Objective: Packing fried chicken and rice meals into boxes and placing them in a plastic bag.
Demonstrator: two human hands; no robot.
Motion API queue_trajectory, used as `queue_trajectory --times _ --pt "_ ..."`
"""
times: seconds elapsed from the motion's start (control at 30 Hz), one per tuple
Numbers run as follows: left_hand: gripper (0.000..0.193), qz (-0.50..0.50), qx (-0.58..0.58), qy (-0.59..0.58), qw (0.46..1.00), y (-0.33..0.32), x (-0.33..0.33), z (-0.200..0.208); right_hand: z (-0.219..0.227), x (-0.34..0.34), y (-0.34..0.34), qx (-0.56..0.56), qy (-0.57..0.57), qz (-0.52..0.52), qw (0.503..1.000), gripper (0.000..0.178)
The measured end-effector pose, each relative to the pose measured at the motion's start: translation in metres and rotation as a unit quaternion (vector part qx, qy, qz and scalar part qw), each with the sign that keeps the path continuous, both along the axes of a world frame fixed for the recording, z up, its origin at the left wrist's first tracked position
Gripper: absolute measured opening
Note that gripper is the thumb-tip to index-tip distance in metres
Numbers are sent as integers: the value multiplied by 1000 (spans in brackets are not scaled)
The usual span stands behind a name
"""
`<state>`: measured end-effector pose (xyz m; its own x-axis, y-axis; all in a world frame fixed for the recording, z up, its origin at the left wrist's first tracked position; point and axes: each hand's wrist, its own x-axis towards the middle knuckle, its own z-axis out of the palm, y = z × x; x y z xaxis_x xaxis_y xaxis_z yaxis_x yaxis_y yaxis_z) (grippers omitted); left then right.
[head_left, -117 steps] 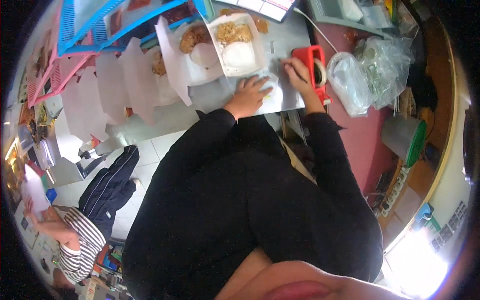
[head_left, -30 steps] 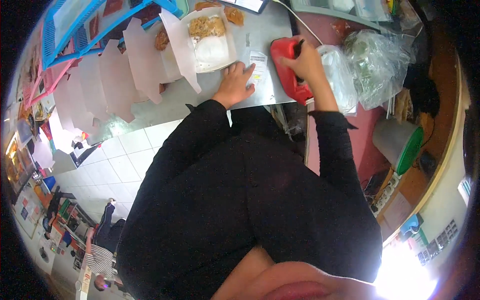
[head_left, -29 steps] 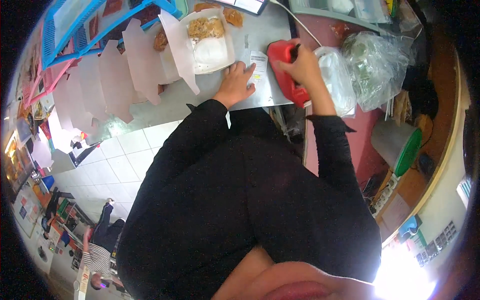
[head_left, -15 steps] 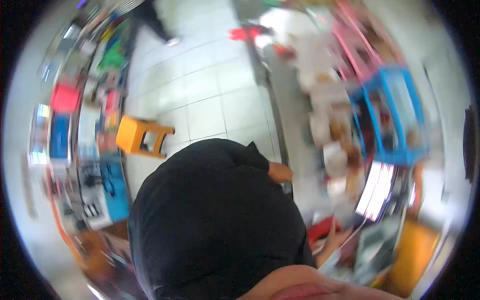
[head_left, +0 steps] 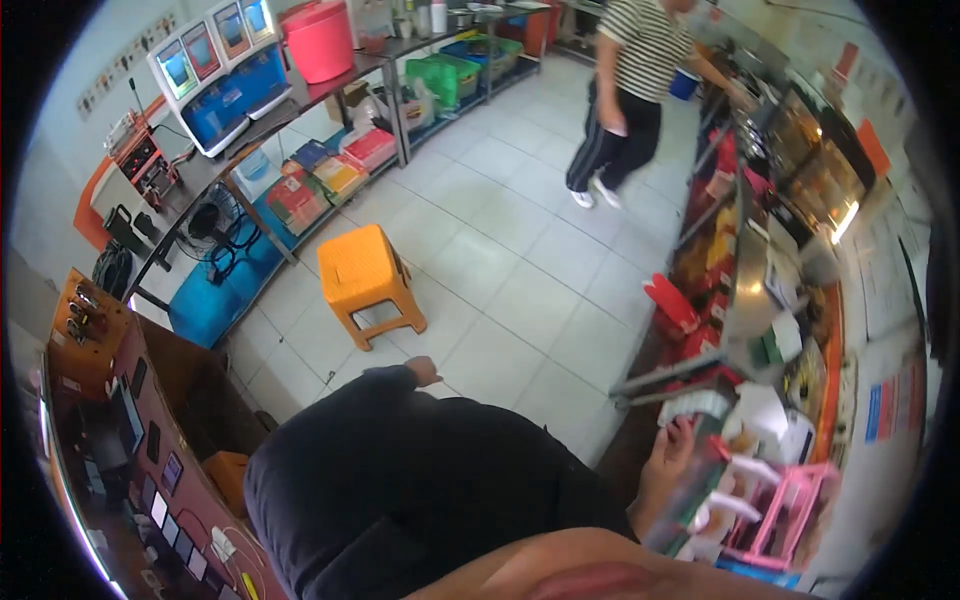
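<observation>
So the right hand [head_left: 662, 475] is hanging half-open by the grey counter [head_left: 708, 462], fingers loosely curled, holding nothing I can see. The white, thin-walled, open-lidded takeaway box [head_left: 735, 504] is sitting just to its right; can't tell if they're touching. It's looking light, bendy and crushable, so I'd be gripping the lower sides, not the floppy lid. The left hand [head_left: 424, 371] is dangling near the bright orange plastic stool [head_left: 360, 275], grip unclear.
</observation>
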<state>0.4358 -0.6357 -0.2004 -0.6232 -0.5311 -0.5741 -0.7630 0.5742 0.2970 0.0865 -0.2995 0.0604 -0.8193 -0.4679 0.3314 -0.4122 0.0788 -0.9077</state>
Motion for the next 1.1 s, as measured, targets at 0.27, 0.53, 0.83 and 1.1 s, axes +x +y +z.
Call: queue_trajectory --times 0.27,0.53,0.83,1.1 --pt "27 178 -108 -81 975 -181 55 -3 12 -124 -290 48 -7 123 991 25" --pt "26 291 -36 -44 955 -347 0 -44 -59 -265 -762 149 -33 287 946 24" --pt "24 649 67 279 705 -602 -2 78 38 -2 -1352 97 -85 627 768 30" --pt "28 586 12 30 810 -664 118 -34 29 172 -1699 135 -236 590 760 60"
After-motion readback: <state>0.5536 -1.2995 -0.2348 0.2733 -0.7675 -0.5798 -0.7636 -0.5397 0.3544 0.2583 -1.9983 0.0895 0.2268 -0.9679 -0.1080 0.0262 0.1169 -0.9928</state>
